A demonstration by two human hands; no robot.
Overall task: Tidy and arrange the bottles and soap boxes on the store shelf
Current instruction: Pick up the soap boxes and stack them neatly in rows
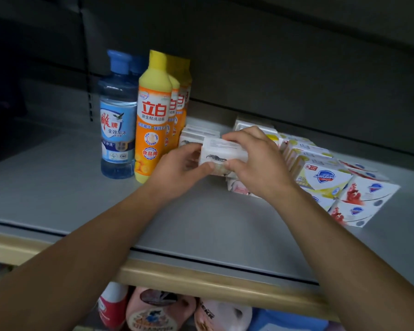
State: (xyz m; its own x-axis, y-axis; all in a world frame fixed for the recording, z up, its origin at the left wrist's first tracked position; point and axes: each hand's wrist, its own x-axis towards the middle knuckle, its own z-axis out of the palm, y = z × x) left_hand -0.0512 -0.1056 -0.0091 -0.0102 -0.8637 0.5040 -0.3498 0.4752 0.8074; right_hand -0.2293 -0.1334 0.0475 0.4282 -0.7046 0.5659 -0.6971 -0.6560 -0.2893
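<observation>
the white soap box [221,151] sat lifted just above the shelf [58,187], beside the yellow bottles [153,115]. the left hand [179,166] and right hand [256,161] both pinched it, fingers curled round its ends. it looked light, stiff cardboard, likely crushable; gripping the short ends seemed safest.

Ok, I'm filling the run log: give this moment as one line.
step: arranging soap boxes | left hand: grips white soap box | right hand: grips same box | bottles: upright on shelf
</observation>
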